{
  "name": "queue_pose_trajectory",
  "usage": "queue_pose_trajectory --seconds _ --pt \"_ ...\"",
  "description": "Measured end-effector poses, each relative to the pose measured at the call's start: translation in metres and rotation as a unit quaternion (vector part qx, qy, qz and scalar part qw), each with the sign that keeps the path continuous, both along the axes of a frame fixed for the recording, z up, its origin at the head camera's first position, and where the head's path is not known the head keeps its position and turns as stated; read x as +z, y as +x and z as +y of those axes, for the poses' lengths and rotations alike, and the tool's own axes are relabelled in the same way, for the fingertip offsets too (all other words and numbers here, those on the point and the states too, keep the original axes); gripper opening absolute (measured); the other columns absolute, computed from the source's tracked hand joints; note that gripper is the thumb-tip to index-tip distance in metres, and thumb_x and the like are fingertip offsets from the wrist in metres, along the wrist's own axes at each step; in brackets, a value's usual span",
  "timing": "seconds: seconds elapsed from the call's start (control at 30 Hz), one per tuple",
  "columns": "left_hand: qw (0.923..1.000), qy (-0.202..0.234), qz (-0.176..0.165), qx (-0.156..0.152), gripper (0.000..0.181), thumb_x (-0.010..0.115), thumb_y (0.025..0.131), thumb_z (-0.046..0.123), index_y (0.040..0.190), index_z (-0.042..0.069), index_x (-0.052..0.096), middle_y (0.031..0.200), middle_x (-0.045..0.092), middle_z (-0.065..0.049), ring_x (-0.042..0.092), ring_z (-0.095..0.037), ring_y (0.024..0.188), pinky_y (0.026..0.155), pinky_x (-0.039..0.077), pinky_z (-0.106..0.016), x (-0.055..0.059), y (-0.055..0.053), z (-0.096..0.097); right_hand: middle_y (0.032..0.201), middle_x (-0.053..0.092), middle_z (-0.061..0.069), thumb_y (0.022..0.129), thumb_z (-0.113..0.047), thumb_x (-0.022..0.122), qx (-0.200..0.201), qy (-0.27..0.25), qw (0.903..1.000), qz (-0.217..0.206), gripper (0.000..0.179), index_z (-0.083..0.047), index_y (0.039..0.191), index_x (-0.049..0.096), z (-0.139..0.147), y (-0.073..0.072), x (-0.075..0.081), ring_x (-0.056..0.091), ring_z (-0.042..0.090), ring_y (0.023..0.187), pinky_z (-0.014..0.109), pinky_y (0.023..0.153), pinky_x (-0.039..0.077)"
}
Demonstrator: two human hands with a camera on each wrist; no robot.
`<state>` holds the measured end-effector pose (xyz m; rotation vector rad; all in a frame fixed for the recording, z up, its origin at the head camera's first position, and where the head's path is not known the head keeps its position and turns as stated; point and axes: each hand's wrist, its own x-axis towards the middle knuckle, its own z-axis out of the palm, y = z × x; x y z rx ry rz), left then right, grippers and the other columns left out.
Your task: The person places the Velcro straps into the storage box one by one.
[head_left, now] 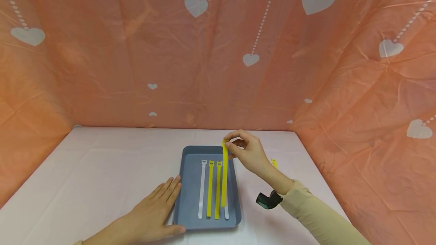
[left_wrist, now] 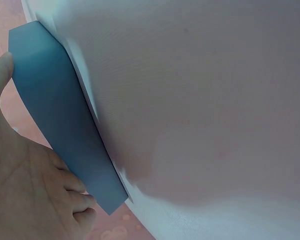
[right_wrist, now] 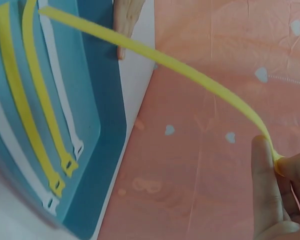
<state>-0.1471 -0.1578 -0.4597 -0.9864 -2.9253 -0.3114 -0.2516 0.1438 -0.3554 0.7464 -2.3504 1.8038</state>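
Between thumb and fingertips my right hand (head_left: 250,155) pinches one end of a yellow hook-and-loop cable tie (head_left: 224,180). The tie hangs over the right part of a blue-grey tray (head_left: 187,196); in the right wrist view it bows in a long curve. Inside the tray lie a white cable tie (head_left: 202,192), two yellow cable ties (head_left: 209,192) side by side, and another white cable tie (head_left: 226,213), partly hidden behind the held one. My left hand (head_left: 150,211) rests against the tray's left side, fingers extended; its thumb reaches the near left corner.
Another yellow cable tie (head_left: 274,163) lies on the white table (head_left: 112,162), mostly hidden behind my right forearm. A black wrist-worn device (head_left: 267,201) shows under the right cuff. Orange curtains (head_left: 218,86) with white hearts enclose the back and sides.
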Motion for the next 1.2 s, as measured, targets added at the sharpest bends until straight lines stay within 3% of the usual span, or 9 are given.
queue_pose_trajectory --seconds 0.53,1.0,1.2 --pt "0.9999 -0.001 -0.015 0.003 0.114 0.049 0.091 0.082 0.156 -0.011 0.035 0.167 0.025 -0.028 0.027 -0.045 0.153 0.121 0.029 -0.057 0.002 0.001 0.001 0.108 0.067 0.019 0.097 0.002 0.07 0.058 -0.004 0.9975 -0.039 0.019 0.002 0.115 0.069 -0.034 0.001 -0.013 0.073 0.023 0.087 0.04 0.07 0.065" --pt "0.9997 -0.005 -0.023 0.006 0.116 0.047 0.09 0.084 0.157 -0.01 0.035 0.168 0.024 -0.026 0.025 -0.043 0.155 0.122 0.029 -0.057 0.002 -0.002 0.001 0.111 0.069 0.02 0.1 -0.001 0.066 0.087 -0.011 0.9933 -0.075 0.02 0.006 0.119 0.066 -0.058 -0.002 -0.032 0.073 0.02 0.089 0.04 0.072 0.065" --pt "0.9995 -0.008 -0.029 0.006 0.116 0.046 0.09 0.084 0.158 -0.009 0.033 0.169 0.021 -0.026 0.023 -0.044 0.155 0.122 0.027 -0.057 0.003 -0.002 0.0 0.112 0.071 0.017 0.1 -0.003 0.067 0.083 -0.014 0.9909 -0.105 0.021 0.004 0.12 0.067 -0.068 -0.005 -0.041 0.074 0.019 0.088 0.051 0.078 0.063"
